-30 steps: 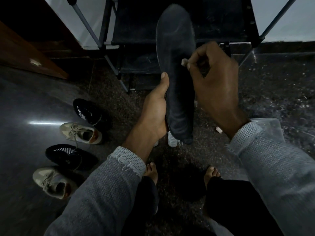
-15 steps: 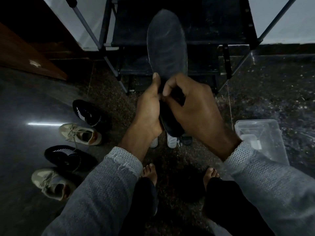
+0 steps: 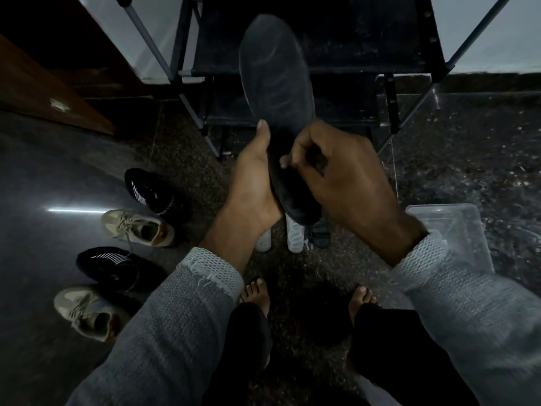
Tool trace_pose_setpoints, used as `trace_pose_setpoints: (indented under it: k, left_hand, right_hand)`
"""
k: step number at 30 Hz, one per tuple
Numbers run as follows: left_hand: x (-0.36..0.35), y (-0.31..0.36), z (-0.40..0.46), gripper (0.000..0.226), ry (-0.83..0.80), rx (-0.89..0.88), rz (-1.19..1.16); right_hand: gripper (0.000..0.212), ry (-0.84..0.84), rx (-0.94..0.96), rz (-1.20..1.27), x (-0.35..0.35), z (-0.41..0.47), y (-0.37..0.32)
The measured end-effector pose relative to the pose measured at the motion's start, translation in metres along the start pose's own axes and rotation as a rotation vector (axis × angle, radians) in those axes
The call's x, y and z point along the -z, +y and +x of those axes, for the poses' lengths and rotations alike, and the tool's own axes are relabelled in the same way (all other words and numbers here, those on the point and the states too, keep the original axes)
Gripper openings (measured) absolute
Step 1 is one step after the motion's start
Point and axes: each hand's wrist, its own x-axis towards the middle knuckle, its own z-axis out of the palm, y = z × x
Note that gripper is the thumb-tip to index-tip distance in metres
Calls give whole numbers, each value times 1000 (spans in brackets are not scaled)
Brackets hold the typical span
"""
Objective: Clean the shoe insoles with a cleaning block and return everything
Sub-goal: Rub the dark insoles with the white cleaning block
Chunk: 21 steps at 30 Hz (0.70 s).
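Two hands are up in the middle of the shot, both busy with one dark insole (image 3: 276, 83). Going big to small: the dark speckled floor (image 3: 468, 156) fills most of the view, and a black metal shoe rack (image 3: 336, 68) stands at the far end against a pale wall. Grey knit sleeves run in from the bottom corners, with bare feet between them on the floor.

Off to the right, just past the right wrist, sits a clear plastic box (image 3: 456, 230). Down the left side there's a row of four shoes, alternating: a black sneaker (image 3: 149, 190), a beige sneaker (image 3: 137, 227), another black one (image 3: 114, 266) and another beige one (image 3: 85, 313).

The insole is held upright-ish in the air in front of the rack, toe end pointing up and away. The left hand (image 3: 251, 183) grips it along its left edge, thumb laid up the front. The right hand (image 3: 342, 174) has its fingers curled in tight against the heel half of the insole; can't really make out the cleaning block in there, too dark. A few pale insoles (image 3: 295, 237) lie on the floor right under the hands.
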Motion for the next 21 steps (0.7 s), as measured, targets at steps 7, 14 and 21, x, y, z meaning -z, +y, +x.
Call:
trace_pose_setpoints:
  k: [7, 14, 21]
  left_hand:
    - [4, 3, 2, 54, 43, -3, 51]
    - [2, 9, 1, 58, -24, 2, 19]
    - [4, 10, 3, 64, -50, 11, 28]
  right_hand:
    - [9, -131, 64, 70, -2, -4, -9]
    - [17, 14, -123, 270, 6, -6, 3]
    - [23, 26, -233, 403, 5, -6, 8]
